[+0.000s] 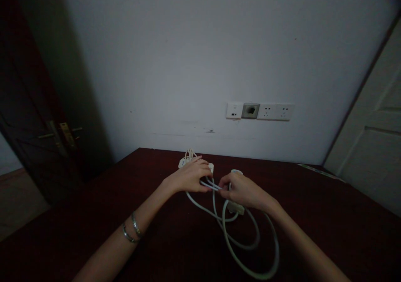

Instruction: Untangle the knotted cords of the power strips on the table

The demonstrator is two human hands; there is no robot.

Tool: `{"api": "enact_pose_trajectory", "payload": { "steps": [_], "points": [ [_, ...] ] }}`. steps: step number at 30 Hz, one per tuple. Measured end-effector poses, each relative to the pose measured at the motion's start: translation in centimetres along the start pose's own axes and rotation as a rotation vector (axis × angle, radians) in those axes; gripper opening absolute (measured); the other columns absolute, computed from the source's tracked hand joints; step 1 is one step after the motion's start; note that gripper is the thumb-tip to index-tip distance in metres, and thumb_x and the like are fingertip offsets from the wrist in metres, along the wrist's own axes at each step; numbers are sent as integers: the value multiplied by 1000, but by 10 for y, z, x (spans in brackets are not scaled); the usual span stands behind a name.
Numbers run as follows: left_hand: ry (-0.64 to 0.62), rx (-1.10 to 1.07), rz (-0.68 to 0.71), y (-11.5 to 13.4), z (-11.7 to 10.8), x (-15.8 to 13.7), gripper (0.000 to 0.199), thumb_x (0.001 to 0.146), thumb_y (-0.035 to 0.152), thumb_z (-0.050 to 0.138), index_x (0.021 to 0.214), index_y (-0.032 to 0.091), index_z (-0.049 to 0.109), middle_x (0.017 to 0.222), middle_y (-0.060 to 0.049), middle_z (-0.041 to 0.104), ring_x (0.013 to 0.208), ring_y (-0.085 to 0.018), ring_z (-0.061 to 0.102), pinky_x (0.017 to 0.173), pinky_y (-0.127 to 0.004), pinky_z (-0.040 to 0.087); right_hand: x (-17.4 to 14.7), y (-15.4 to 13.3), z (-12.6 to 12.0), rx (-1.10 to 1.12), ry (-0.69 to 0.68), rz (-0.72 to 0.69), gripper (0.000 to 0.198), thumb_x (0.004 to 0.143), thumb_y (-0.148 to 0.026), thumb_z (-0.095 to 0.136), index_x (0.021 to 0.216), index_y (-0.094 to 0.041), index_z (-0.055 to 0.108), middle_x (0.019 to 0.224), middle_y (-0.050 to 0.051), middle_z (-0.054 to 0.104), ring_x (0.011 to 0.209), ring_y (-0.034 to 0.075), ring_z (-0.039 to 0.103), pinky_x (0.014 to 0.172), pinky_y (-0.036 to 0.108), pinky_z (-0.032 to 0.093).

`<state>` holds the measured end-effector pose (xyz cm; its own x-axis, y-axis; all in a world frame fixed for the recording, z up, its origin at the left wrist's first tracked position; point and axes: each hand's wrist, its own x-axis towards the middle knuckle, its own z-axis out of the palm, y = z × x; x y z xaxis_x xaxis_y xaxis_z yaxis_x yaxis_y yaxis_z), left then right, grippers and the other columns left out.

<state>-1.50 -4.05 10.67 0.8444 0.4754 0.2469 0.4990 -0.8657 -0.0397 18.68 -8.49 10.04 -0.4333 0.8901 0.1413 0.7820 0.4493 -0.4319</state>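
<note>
A white cable (pixel 232 255) lies in loose loops on the dark red table, and two strands of it run between my hands. My left hand (pixel 192 175) is closed on these strands, thumb below and fingers curled over. Close by on the right, my right hand (pixel 242 189) pinches the same strands between thumb and fingertips. Under and behind my left hand is a white object (pixel 182 163), mostly covered, with a small coil of thin cord (pixel 189 153) at its back. Below my right hand lies a pale, blocky piece, perhaps a plug (pixel 235 208). A white round item (pixel 237 171) shows just behind that hand.
The dark red table (pixel 150 240) meets a pale wall (pixel 175 64) carrying a row of sockets (pixel 272 112). A dark door with a handle (pixel 59 135) stands at the left, a white panelled door (pixel 376 148) at the right. A flat strip (pixel 321 172) lies along the table's right edge.
</note>
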Motion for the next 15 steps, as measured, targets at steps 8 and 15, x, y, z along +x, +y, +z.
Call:
{"api": "enact_pose_trajectory", "payload": {
  "steps": [8, 15],
  "points": [
    [-114, -262, -157, -49, 7, -14, 40, 73, 14, 58, 112, 22, 60, 127, -7, 52, 114, -19, 48, 95, -34, 36, -7, 13, -19, 64, -86, -74, 21, 70, -25, 55, 77, -18, 73, 68, 4, 65, 57, 11, 51, 53, 22, 32],
    [-214, -766, -260, -87, 27, -25, 35, 77, 16, 53, 112, 13, 57, 100, -8, 66, 90, -14, 59, 79, -25, 43, -19, 15, -52, 284, -152, -57, 27, 74, -36, 56, 75, -13, 71, 59, 1, 57, 52, 9, 42, 48, 21, 30]
  ]
}}
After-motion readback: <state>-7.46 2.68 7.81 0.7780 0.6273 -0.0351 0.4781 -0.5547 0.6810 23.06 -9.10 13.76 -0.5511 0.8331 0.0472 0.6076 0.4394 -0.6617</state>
